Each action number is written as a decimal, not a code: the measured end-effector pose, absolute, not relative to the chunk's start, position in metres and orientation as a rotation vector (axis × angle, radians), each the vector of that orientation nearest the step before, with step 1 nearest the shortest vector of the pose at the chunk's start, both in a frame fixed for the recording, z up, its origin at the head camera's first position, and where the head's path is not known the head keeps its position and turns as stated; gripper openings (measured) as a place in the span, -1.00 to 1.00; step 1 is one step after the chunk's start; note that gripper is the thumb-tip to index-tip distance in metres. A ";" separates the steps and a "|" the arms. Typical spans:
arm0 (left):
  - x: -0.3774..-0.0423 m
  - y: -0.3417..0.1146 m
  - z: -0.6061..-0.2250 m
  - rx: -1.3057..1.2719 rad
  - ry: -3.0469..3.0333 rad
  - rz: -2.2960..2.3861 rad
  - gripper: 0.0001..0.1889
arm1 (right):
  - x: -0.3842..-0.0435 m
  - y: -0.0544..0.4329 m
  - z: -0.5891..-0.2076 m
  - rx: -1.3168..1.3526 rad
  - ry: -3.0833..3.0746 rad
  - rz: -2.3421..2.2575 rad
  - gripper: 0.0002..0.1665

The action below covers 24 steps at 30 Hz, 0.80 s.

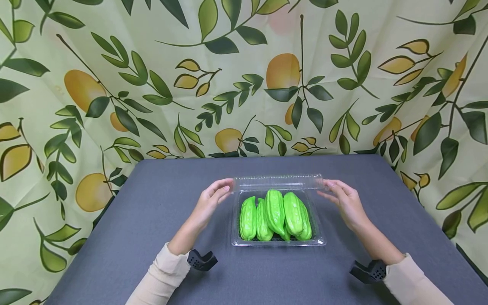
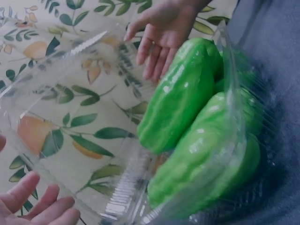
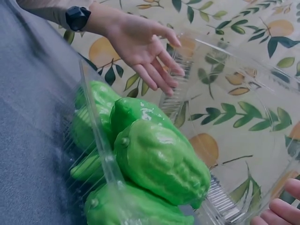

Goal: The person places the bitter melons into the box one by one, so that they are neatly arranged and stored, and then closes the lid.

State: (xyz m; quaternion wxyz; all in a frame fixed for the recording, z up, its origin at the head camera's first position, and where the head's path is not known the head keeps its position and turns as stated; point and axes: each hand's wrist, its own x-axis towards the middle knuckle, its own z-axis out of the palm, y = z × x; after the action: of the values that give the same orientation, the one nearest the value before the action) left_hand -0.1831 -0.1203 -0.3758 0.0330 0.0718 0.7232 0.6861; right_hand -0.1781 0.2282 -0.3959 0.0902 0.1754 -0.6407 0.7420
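Observation:
A clear plastic clamshell box (image 1: 278, 243) stands on the table with its transparent lid (image 1: 277, 182) raised at the far side. Several glossy green bitter melons (image 1: 275, 212) lie side by side in the base, their skins bumpy and ridged. At the lid's left end is my left hand (image 1: 213, 195), fingers extended and fingertips right at the edge. My right hand (image 1: 344, 201) mirrors it at the right end, its fingers loosely straight. In the left wrist view the right hand (image 2: 165, 37) appears beyond the melons, palm showing; the right wrist view shows the left hand (image 3: 143, 49) likewise.
The table (image 1: 183, 178) has a dark grey-blue cover. Behind it and along both sides hangs a cloth (image 1: 244, 97) printed with leaves and orange fruit. Dark devices (image 1: 202, 260) are strapped on both wrists, by the pale sleeves (image 1: 162, 271).

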 end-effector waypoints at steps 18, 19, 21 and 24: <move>-0.180 -0.135 -0.393 0.540 2.205 2.024 -0.50 | -0.169 0.241 -0.405 0.667 -2.015 2.164 -0.59; -0.179 -0.135 -0.393 0.546 2.201 2.021 -0.49 | -0.169 0.242 -0.405 0.661 -2.035 2.147 -0.60; -0.178 -0.136 -0.394 0.556 2.200 2.008 -0.48 | -0.168 0.243 -0.406 0.645 -2.085 2.096 -0.63; -0.177 -0.138 -0.396 0.571 2.204 1.979 -0.47 | -0.167 0.245 -0.408 0.623 -2.174 2.011 -0.67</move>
State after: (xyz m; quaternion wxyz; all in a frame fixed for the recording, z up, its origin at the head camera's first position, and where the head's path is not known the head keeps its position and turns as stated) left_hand -0.1771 -0.1380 -0.3961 0.0625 0.1888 0.7292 0.6547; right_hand -0.1666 0.2453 -0.4082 0.0576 0.2057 -0.7171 0.6634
